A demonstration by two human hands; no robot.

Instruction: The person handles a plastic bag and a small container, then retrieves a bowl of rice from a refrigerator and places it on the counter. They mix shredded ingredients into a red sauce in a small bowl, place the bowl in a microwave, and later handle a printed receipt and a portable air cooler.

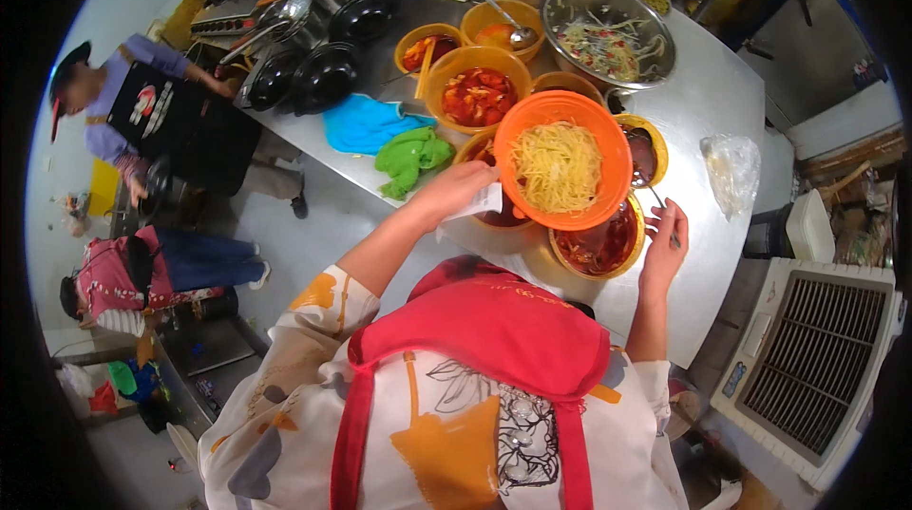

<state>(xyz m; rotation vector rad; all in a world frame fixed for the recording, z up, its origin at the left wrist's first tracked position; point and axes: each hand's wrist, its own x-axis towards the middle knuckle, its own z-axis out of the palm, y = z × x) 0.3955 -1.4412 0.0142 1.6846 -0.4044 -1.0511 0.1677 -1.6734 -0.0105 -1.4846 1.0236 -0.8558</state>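
Observation:
My left hand [459, 188] grips the rim of an orange plastic bowl [507, 132] and has a white paper slip [479, 205] under its fingers. Pale yellow shreds [557, 167], like shredded potato, lie in this bowl. It is held above several sauce tubs and partly covers them. Between the fingers of my right hand [666, 229] is the thin metal handle of a spoon [655, 195], which reaches into a yellow tub [662, 147] of dark sauce. Just left of that hand stands a yellow tub of red chili oil [602, 248], partly hidden by the bowl.
Behind the bowl are a tub of red chunks in oil [479, 95], a ladle [522, 37] and a steel bowl of shredded vegetables [605, 47]. Blue [367, 124] and green cloths [413, 157] lie left, near black bowls [326, 75]. A plastic bag [732, 172] lies right. Two people stand left.

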